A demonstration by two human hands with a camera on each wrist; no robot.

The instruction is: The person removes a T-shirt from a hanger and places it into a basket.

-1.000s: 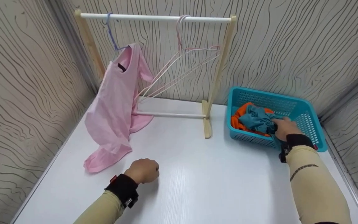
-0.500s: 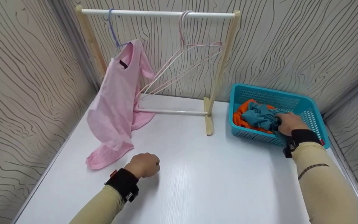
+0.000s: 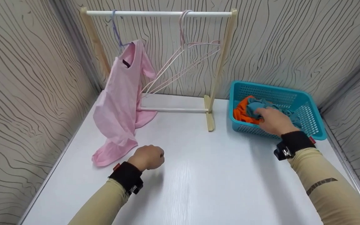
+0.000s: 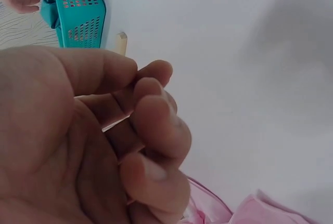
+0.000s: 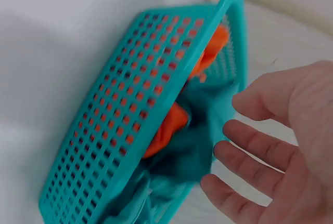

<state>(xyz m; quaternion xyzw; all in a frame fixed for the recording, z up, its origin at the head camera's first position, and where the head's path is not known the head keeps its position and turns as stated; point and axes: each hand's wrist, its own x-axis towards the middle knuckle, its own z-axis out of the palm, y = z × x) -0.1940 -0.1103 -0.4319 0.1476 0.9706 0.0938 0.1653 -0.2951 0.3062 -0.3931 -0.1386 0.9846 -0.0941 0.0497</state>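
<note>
My right hand (image 3: pixel 275 120) is over the front side of a teal plastic basket (image 3: pixel 252 128). In the right wrist view its thumb and fingers are apart, beside a crumpled teal garment (image 5: pixel 184 156) and gripping nothing. An orange garment (image 3: pixel 242 113) lies partly under the teal one, at the basket's left end. My left hand (image 3: pixel 147 157) is held above the white table, fingers loosely curled; the left wrist view shows nothing held in them. Nearest to it is the lower end of a pink shirt (image 3: pixel 120 93), which hangs from a blue-purple hanger (image 3: pixel 116 31).
A small rack with a white top rail (image 3: pixel 155 13) and wooden legs stands at the back. Pink and white wire hangers (image 3: pixel 169 64) hang on its right half. The rack's wooden foot (image 3: pixel 210 121) lies left of the basket. Patterned walls enclose the table (image 3: pixel 195 175).
My right hand has let go of the teal garment's right part and shifted left across the basket. The teal garment now spreads further right. My left hand stays nearly still.
</note>
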